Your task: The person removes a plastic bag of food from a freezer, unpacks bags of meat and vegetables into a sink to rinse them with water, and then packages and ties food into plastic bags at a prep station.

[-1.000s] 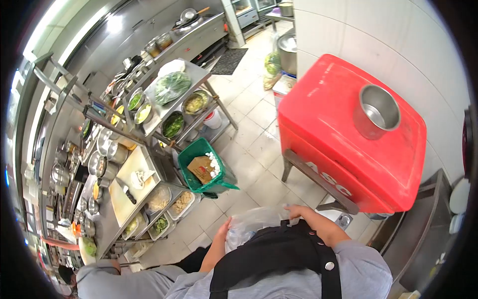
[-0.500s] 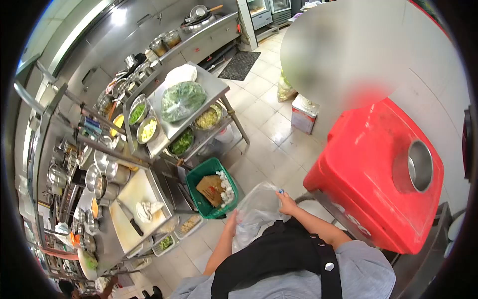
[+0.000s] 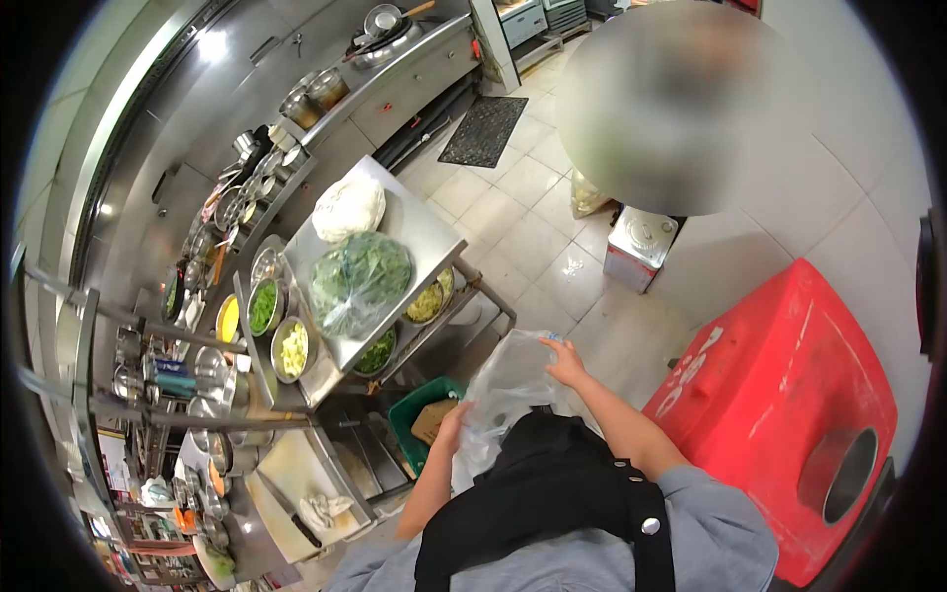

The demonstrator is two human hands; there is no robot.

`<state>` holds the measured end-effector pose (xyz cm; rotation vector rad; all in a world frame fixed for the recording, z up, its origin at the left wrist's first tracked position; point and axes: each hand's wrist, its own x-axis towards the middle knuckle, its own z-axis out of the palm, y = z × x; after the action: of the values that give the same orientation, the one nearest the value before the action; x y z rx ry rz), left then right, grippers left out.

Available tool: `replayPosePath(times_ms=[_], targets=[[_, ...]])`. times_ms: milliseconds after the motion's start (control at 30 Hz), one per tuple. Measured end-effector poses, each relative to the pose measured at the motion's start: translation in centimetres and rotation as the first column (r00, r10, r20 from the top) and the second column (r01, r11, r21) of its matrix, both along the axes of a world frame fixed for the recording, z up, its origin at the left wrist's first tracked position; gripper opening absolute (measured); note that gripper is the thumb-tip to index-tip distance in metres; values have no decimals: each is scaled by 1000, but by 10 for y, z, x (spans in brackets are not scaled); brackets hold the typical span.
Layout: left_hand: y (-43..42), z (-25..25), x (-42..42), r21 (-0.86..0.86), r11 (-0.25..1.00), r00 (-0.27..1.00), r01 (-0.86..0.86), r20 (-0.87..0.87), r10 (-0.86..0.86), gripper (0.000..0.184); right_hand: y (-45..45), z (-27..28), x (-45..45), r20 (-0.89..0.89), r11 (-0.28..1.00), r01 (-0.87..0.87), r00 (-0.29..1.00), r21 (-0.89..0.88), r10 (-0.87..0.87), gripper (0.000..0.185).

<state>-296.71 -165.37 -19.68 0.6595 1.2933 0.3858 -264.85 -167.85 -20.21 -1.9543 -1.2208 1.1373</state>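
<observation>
A clear plastic bag (image 3: pixel 511 380) hangs in front of my black apron, spread between both hands. My left hand (image 3: pixel 451 427) is closed on the bag's left edge. On the far right edge, my right hand (image 3: pixel 565 363) pinches the rim, where a small blue spot shows. The bag's lower part is hidden behind the apron. Just beyond my left hand stands a green basket (image 3: pixel 398 416) with a piece of brown cardboard (image 3: pixel 430 421) in it; my arm and the bag cover part of the basket.
Ahead on a steel table (image 3: pixel 434 237) lie a bag of leafy greens (image 3: pixel 361 279) and a white bundle (image 3: pixel 348 207). A knife (image 3: pixel 292 511) and a cloth (image 3: pixel 324 511) lie on a cutting board (image 3: pixel 281 483) at left. A red bin (image 3: pixel 779 395) bearing a metal pot (image 3: pixel 850 476) stands at right.
The view has turned, and the red bin now sits lower. Both hands appear higher in view, still holding the bag. More of the green basket is now covered.
</observation>
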Motion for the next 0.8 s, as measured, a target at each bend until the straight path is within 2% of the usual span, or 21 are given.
replayPosePath(times_ms=[33,67,100,167,200,233,267,300,333,400,433,467,500,533,600,633,667,700,733,767,800], targets=[[17,-4,8,-26,1000,998,16,53,-15,42,16,-3,12,0,1000,4,1000,-6,-4,65],[32,-8,14,-58,998,994,36,102,-30,42,31,-9,25,-140,995,46,990,90,-33,64],[56,-16,27,-46,998,996,45,76,-42,39,42,-15,39,-279,979,105,959,175,-53,62],[102,-2,74,102,990,994,97,-59,-92,34,65,-10,69,-344,973,181,931,140,-124,57],[123,39,110,163,961,974,224,-61,-216,31,76,-3,87,-337,974,193,930,121,-143,57],[147,42,136,225,938,965,262,-72,-252,32,82,3,103,-314,964,247,927,102,-205,56],[169,51,165,268,930,968,253,-78,-241,34,87,10,118,-284,948,306,920,93,-269,54],[192,63,196,322,915,966,244,2,-258,37,96,17,134,-264,940,327,919,92,-294,54],[217,64,224,362,898,959,249,40,-282,38,106,23,147,-230,919,366,916,146,-328,56],[256,66,280,517,801,942,302,-34,-334,37,125,44,174,-183,888,414,906,202,-381,58],[275,66,305,513,798,936,315,-26,-352,37,134,66,183,-136,848,439,899,298,-417,57],[294,65,329,607,707,915,363,-90,-392,33,142,78,191,-97,800,454,885,393,-455,55],[313,65,353,692,598,893,404,-156,-422,30,153,82,201,-96,791,468,877,395,-471,55],[329,70,378,698,588,887,409,-153,-436,30,164,84,212,-115,751,524,843,402,-526,52],[351,98,417,814,390,864,431,-246,-440,20,183,78,234,-132,711,574,807,407,-575,49],[365,116,430,716,399,798,572,-373,-474,12,193,70,246,-54,708,557,801,435,-597,45],[383,116,443,725,400,807,560,-371,-459,12,209,69,261,24,706,531,792,469,-611,42],[397,116,454,812,288,819,507,-349,-456,13,226,68,274,22,711,518,801,476,-598,42],[408,117,459,876,174,825,449,-332,-458,16,239,70,282,-12,759,553,811,345,-585,41],[423,119,460,811,196,778,551,-415,-471,23,251,72,290,-45,795,569,818,209,-574,41],[437,121,463,817,200,790,541,-413,-453,23,269,74,299,-43,804,553,829,220,-558,41]])
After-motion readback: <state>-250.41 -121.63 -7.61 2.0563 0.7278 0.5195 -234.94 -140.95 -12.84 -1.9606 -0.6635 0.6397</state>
